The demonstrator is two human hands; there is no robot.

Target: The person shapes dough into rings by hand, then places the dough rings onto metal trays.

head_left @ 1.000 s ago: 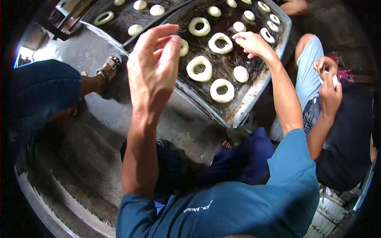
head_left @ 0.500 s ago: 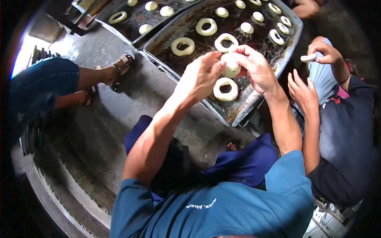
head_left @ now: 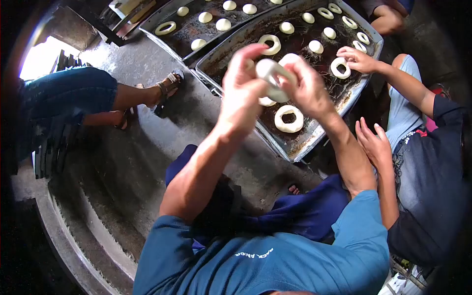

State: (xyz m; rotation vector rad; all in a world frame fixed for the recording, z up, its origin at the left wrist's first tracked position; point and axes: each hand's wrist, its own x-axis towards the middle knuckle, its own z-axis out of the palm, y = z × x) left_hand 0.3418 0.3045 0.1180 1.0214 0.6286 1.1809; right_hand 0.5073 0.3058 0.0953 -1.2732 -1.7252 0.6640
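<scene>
A pale dough ring, smeared by motion, is held up between my two hands above the near end of a dark metal tray. My left hand grips its left side, and the fingers of my right hand are closed on the right side. An opening shows in the dough's middle. Just below my hands a finished-looking dough ring lies on the tray. Another ring sits behind my left fingers, and more dough there is partly hidden by my hands.
A co-worker's hand touches a dough ring at the tray's right side; their other hand is beside it. A second tray holds dough balls. Someone's sandalled foot is at left, near curved steps.
The dough between my hands was a round piece and now has an open hole. The co-worker's hand moved from holding dough off the tray to a ring on it. The view shifted slightly.
</scene>
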